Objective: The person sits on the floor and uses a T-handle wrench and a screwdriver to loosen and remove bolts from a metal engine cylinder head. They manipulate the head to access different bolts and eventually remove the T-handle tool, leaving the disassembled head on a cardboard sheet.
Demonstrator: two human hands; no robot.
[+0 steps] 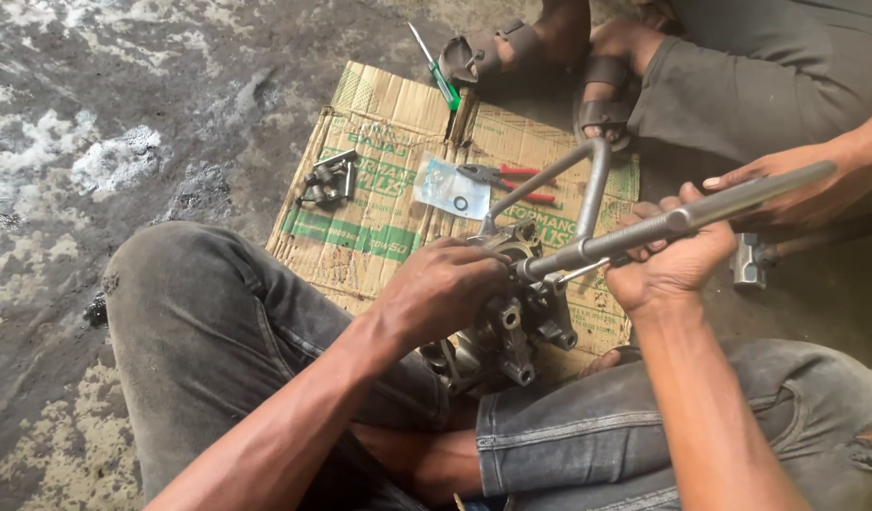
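While turning, best to keep the grey lumpy metal pump part (497, 322), low in the middle of the frame between the knees, pressed still with the left hand (436, 289), fingers curled tight on top. Right hand (668, 265), fingers wrapped around the long grey steel wrench bar (663, 227). Slow, even pulls, clear of the other person's hand (795, 185) at right.

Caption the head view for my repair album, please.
Left hand steadies a metal pump body while right hand grips a long wrench.
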